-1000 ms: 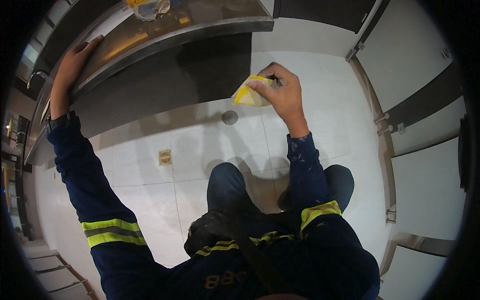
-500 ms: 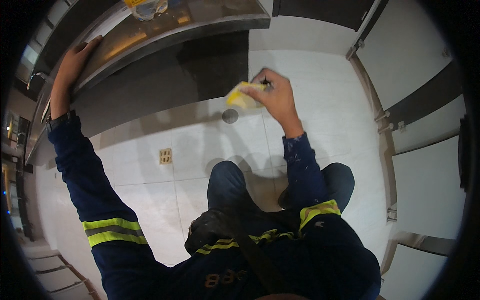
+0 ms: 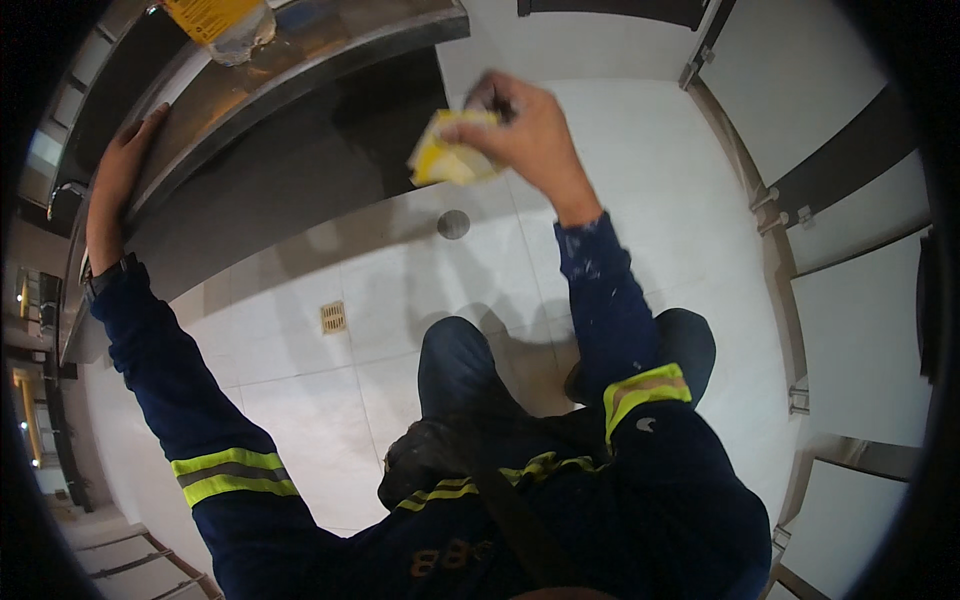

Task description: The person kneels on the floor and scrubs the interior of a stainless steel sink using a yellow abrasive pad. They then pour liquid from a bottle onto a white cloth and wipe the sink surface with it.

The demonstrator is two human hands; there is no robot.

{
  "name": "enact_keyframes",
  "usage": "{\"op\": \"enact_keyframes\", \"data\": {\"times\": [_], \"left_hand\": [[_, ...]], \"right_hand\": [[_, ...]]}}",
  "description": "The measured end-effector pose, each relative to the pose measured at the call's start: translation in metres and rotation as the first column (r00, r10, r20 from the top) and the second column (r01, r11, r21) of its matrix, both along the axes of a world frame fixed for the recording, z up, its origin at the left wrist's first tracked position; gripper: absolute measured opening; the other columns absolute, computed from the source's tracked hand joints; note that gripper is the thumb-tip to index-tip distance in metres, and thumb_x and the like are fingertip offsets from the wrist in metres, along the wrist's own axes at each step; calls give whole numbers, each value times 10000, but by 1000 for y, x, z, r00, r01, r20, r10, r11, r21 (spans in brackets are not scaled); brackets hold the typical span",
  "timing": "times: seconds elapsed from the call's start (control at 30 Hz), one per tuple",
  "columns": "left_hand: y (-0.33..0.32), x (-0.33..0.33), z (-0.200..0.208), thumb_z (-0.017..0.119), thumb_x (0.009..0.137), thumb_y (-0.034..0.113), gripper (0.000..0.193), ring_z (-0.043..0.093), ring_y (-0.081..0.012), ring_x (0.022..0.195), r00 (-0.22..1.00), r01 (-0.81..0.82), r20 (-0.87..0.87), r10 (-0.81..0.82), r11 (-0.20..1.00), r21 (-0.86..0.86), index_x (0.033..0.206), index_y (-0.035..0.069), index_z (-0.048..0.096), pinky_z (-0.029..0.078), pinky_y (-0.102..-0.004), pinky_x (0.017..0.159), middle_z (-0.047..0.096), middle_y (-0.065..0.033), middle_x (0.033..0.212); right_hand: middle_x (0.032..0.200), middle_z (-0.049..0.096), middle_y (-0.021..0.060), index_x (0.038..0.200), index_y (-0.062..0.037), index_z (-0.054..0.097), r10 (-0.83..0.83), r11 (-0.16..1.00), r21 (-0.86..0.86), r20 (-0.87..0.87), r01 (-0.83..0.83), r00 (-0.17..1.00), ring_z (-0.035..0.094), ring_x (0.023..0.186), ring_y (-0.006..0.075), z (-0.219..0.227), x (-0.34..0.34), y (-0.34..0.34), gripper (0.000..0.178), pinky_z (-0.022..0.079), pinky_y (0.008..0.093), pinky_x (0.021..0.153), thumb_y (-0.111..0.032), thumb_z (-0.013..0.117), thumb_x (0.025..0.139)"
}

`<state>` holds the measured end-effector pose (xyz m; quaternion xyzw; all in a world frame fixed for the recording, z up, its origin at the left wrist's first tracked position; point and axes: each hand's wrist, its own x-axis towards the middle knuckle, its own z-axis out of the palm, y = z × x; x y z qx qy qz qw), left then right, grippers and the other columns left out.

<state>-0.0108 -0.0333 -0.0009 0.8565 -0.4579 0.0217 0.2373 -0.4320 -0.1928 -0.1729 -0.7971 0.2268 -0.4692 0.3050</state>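
Note:
My right hand (image 3: 525, 135) is closed on a flat yellow-and-whitish piece (image 3: 455, 150) that looks like a scrap of plastic packaging. It is held in the air in front of the dark panel below the counter, touching nothing else that I can see. Blur softens the fingertips. My left hand (image 3: 122, 180) lies on the counter (image 3: 330, 45) at the left, its fingers stretched forward along the top. On that counter, beyond the left hand, stands a yellow printed plastic bag (image 3: 225, 30) with a clear, crumpled lower part, cut off by the upper edge of the view.
A round metal drain cover (image 3: 453, 224) and a square brass-coloured floor grate (image 3: 333, 318) sit in the white tiled floor (image 3: 300, 420). White partition panels (image 3: 860, 330) with dark bands line the right side. A tap (image 3: 68, 192) shows at the far left.
My right hand has moved forward and left with the yellow piece, toward the counter. The view has shifted, showing more of the bag. My left hand stays on the counter.

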Motion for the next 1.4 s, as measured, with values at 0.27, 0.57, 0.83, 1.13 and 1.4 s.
{"op": "enact_keyframes", "data": {"times": [0.27,0.57,0.83,1.13,1.4], "left_hand": [[6,1,5,580,886,626,755,659,-259,1015,993,75,92,-74,997,-7,1221,-47,652,445,-299,964,687,-210,1089],[8,15,9,590,883,619,767,621,-264,1114,993,83,80,-82,997,-8,1285,-35,612,421,-301,1003,658,-220,1184],[-1,27,12,477,994,438,530,505,-275,1320,909,242,310,-278,958,151,1385,88,554,378,-351,1092,546,-163,1407],[18,19,23,385,1029,227,457,437,-265,1377,916,162,312,-253,943,291,1471,126,443,347,-360,1133,482,-135,1471],[17,5,23,386,1029,200,458,483,-275,1329,988,23,147,-53,979,201,1468,76,431,370,-341,1098,495,-176,1447]], "right_hand": [[716,606,22,830,-41,639,15,993,117,115,-28,993,563,652,99,-24,12,7,349,474,263,615,-303,852,741],[746,648,49,866,-26,668,202,979,-73,276,-189,940,585,683,121,64,20,-6,315,477,284,627,-279,824,762],[721,629,62,783,-7,608,235,969,-168,400,-181,886,563,620,116,49,5,-34,298,480,274,605,-235,800,807],[955,616,64,1103,-26,534,57,927,236,682,-293,730,603,903,111,-23,14,9,194,510,272,787,-84,620,938],[955,592,106,1056,-23,618,2,1000,-15,848,21,530,600,866,244,10,58,30,166,494,345,758,-100,640,910]]}}
